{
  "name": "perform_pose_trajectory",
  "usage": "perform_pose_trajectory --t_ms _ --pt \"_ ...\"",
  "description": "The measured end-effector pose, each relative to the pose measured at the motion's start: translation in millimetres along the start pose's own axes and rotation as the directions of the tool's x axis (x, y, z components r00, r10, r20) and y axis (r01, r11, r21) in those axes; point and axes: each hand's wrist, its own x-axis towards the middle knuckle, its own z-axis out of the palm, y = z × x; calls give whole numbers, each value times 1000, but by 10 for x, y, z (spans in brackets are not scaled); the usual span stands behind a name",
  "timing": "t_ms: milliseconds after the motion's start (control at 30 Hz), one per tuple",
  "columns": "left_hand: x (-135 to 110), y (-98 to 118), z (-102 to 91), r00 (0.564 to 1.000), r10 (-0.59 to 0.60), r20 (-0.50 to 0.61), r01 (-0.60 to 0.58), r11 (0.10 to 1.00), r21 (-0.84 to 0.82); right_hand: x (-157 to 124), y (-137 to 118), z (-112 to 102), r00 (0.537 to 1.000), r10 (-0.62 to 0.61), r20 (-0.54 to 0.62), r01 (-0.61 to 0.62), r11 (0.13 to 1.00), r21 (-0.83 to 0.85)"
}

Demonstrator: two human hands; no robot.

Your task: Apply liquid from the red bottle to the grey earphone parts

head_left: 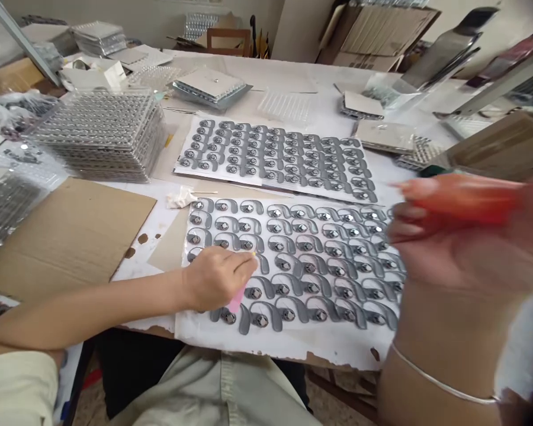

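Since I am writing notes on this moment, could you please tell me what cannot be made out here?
Pink item, head view: partly hidden by the left hand.
Hook-shaped pieces, head view: some covered by that same hand; any markings are too small.
Orange-red item in the right hand, head view: blur hides its details.
Silvery stack at far left, head view: cut off by the left edge.

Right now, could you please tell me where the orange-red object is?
In the head view, the orange-red object is at the right, blurred, held in the right hand, with the nearer sheet of grey hooked parts to its left.
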Motion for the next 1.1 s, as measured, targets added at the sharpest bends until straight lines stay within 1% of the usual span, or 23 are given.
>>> perform_pose_trajectory --t_ms 33,67,100,167,200,267,300,333,367,433,500,533,633,700,767,967,1100 --pt "-30 -6 7 999 31 -23 -30 999 42 -79 69 175 999 -5 35 6 1000 -26" --pt "-61 -12 10 997 64 -46 -61 995 79 -152 153 306 996 17 86 -14 999 -36" --pt "-89 -18 11 994 93 -62 -86 990 110 -221 246 398 989 76 130 -69 996 -54" --pt "-127 -33 16 990 123 -75 -110 982 154 -350 431 491 981 103 165 -91 993 -77" --pt "-135 -39 22 988 136 -79 -120 977 175 -408 508 512 979 100 175 -77 989 -130" --pt "-135 -50 38 979 179 -101 -152 961 231 -501 614 541 985 27 170 24 957 -288" --pt "-130 -53 46 972 203 -115 -167 951 262 -533 644 557 984 -40 175 105 920 -377" --pt "-125 -55 54 965 228 -132 -182 938 294 -554 662 577 972 -126 196 204 868 -452" --pt "-121 -55 60 958 249 -145 -192 926 324 -565 673 598 947 -217 235 310 805 -506" --pt "-121 -54 67 951 265 -161 -193 912 361 -564 691 636 871 -364 329 490 678 -548" --pt "-129 -50 70 949 276 -154 -203 906 370 -547 724 653 808 -433 399 589 596 -546" --pt "-134 -49 72 950 276 -143 -208 906 370 -538 747 653 792 -445 418 611 575 -545" --pt "-148 -46 84 956 266 -124 -204 905 374 -520 824 635 765 -452 459 644 543 -538" --pt "-151 -47 97 959 256 -123 -194 905 378 -518 863 628 742 -463 485 670 532 -518" --pt "-149 -48 108 962 250 -113 -192 906 377 -521 882 635 729 -467 500 684 525 -507" --pt "-149 -47 117 963 253 -97 -198 903 382 -542 883 681 736 -429 524 675 531 -513" --pt "-149 -47 116 962 250 -108 -195 909 369 -548 892 683 725 -431 538 688 499 -527"
